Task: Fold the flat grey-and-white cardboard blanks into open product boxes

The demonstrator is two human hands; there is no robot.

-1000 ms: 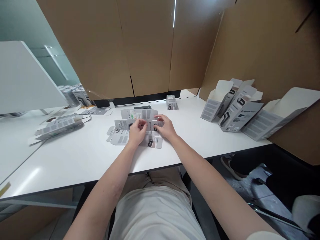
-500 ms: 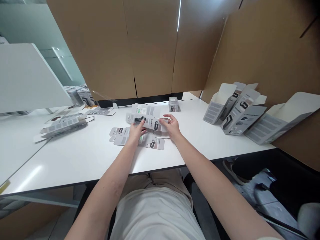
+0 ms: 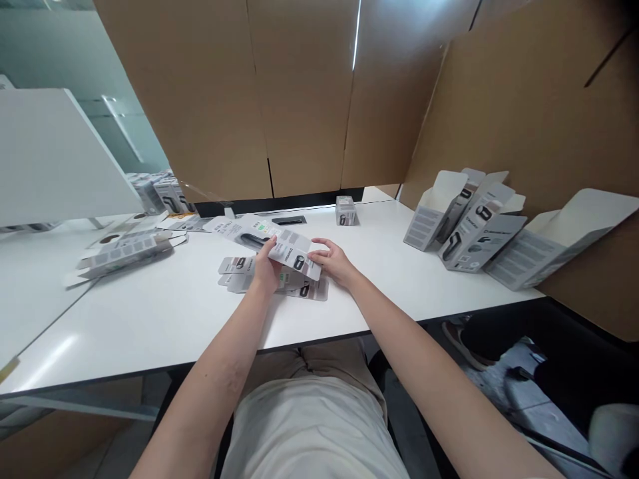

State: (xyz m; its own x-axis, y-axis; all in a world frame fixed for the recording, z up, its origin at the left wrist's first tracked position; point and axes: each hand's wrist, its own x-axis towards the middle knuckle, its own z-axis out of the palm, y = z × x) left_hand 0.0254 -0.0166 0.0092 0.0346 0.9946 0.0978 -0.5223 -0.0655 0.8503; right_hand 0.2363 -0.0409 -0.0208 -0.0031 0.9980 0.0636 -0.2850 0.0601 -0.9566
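A flat grey printed carton blank (image 3: 279,245) is lifted just above the white table (image 3: 150,313), tilted up toward the left. My left hand (image 3: 266,271) is closed on its near edge, thumb on top. My right hand (image 3: 333,259) pinches the blank's right end, fingers curled round it. Beneath both hands lies a small pile of more flat carton blanks (image 3: 239,269).
Several assembled open cartons (image 3: 464,219) lean at the right against a cardboard wall (image 3: 524,120). One small folded box (image 3: 345,210) and a dark flat strip (image 3: 288,220) sit at the back. More blanks (image 3: 120,249) lie at the left. A person's shoe (image 3: 462,339) shows under the table.
The blank has been picked up off the pile and turned, its left end swinging out and up. Both hands have come slightly nearer while keeping hold of it.
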